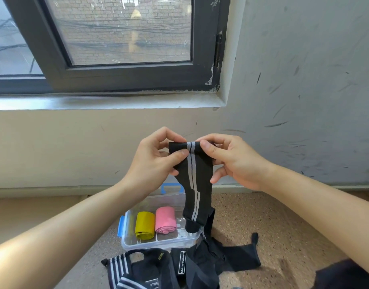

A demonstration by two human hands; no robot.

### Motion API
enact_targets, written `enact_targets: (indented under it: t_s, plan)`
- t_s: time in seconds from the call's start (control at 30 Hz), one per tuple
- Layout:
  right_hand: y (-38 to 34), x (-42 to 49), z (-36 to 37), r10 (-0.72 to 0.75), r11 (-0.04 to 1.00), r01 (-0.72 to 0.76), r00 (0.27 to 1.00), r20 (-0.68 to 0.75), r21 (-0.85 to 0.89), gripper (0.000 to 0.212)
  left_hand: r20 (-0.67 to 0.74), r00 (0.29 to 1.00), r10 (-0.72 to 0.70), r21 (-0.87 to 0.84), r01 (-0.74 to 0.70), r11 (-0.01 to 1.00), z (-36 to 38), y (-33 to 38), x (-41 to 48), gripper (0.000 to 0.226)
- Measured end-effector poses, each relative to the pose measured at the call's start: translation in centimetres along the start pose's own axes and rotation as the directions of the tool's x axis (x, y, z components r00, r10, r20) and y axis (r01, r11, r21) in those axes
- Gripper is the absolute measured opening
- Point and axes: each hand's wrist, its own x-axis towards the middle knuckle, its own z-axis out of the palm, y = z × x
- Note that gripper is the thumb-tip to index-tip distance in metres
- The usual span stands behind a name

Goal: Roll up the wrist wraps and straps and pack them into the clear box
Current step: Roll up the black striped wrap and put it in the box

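A black wrist wrap with grey stripes hangs in the air in front of me, its top end folded over. My left hand pinches the top left corner and my right hand pinches the top right. The wrap's lower end dangles over the clear box on the floor. Inside the box lie a rolled yellow strap and a rolled pink strap, side by side. More black wraps and straps lie loose in a pile on the floor in front of the box.
The box has blue latches and its lid stands open behind it. A wall with a dark-framed window rises just behind the box. A speckled floor spreads to the right.
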Motion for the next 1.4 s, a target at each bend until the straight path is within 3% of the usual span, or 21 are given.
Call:
enact_targets:
  t_s: [0.17,0.3,0.4,0.5,0.63,0.8,0.97,1.2,1.3,1.4]
  plan:
    - [-0.04,0.0,-0.18,-0.088,0.995,0.086,0.995,-0.041,-0.048,0.019,0.042,0.999,-0.022,-0.007,0.022,1.0,0.21,0.14,-0.18,0.016]
    - [0.0,-0.09,-0.33,-0.165,0.982,0.157,0.984,-0.069,-0.103,0.021,0.153,0.972,-0.181,-0.146,0.203,0.968,0.05,0.34,-0.23,0.019]
    - [0.27,0.01,-0.33,-0.226,0.962,0.21,0.971,-0.079,-0.177,0.024,0.18,0.951,-0.251,-0.201,0.285,0.937,-0.03,0.35,-0.31,0.038]
    - [0.41,0.14,-0.15,-0.271,0.944,0.25,0.959,-0.077,-0.214,0.027,0.146,0.95,-0.275,-0.219,0.302,0.928,0.22,0.39,-0.28,0.027]
    - [0.25,0.16,-0.28,-0.202,0.96,0.19,0.979,-0.038,-0.206,0.029,0.084,0.97,-0.229,-0.174,0.241,0.955,0.25,0.27,-0.41,0.016]
    - [-0.11,-0.19,-0.24,0.011,1.0,-0.011,0.998,0.07,-0.006,0.035,-0.017,0.997,-0.072,-0.105,0.07,0.992,0.31,0.34,-0.6,0.017]
    - [-0.05,0.29,-0.2,-0.048,0.998,0.047,0.999,0.009,0.036,0.024,-0.033,0.995,0.092,-0.02,-0.093,0.996,0.6,0.24,-0.92,0.024]
    - [-0.3,0.04,-0.39,-0.185,0.983,0.183,0.98,-0.077,-0.037,0.019,0.161,0.972,-0.172,-0.185,0.201,0.962,0.51,0.42,-0.73,0.041]
    - [-0.05,0.16,-0.38,-0.237,0.968,0.228,0.968,-0.086,-0.102,0.022,0.153,0.964,-0.215,-0.227,0.247,0.942,0.79,0.47,-0.56,0.044]
    - [0.13,0.22,-0.35,-0.25,0.961,0.24,0.966,-0.062,-0.14,0.023,0.112,0.964,-0.241,-0.218,0.261,0.94,0.93,0.33,-0.37,0.027]
